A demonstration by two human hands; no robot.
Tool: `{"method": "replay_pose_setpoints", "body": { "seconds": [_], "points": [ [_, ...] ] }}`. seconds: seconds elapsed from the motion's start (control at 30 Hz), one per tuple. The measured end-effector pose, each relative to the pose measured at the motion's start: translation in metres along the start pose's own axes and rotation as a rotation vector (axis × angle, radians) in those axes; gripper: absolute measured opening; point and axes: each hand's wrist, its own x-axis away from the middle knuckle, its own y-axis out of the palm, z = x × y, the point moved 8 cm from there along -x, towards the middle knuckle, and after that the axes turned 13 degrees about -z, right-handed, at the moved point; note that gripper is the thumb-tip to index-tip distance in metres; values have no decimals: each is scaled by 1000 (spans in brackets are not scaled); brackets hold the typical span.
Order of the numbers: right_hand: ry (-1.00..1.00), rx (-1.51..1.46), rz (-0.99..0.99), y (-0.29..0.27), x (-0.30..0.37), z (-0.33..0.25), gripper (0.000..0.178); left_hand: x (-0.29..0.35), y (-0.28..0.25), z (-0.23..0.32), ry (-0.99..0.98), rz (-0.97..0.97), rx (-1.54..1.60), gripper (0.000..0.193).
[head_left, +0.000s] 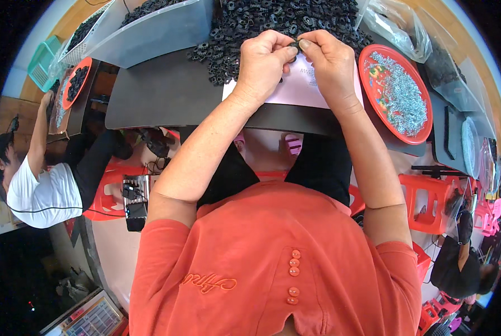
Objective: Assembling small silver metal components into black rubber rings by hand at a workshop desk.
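Observation:
My left hand [261, 64] and my right hand [330, 64] meet fingertip to fingertip above the table, both in a closed pinch. Between them is a small black plastic part [295, 45], mostly covered by the fingers. It sits in the left pinch; what the right thumb and forefinger hold is too small to make out. A whitish sheet [298, 94] lies under the hands. Just beyond spreads a big heap of black plastic parts [290, 17]. To the right of my right hand, a red plate [373, 103] carries many small silvery-blue pieces [400, 98].
A translucent bin [163, 33] with black parts stands at the back left of the dark table [155, 95]. Clear plastic bags [402, 31] lie at the back right. A person in a white shirt [51, 193] works at far left. Red stools [424, 204] stand around.

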Motion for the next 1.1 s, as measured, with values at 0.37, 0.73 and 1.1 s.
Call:
{"method": "replay_pose_setpoints", "body": {
  "seconds": [0.37, 0.73, 1.1],
  "points": [
    [129, -286, -73, 3, 0, 14, 15, 1, -1, 3, -10, 41, -43, 5],
    [172, -360, -103, 4, -1, 18, 14, 1, -1, 3, -24, 24, -15, 5],
    [-68, 164, -39, 6, 2, -3, 10, 3, 0, 1, -19, 55, -80, 3]
  ]
}}
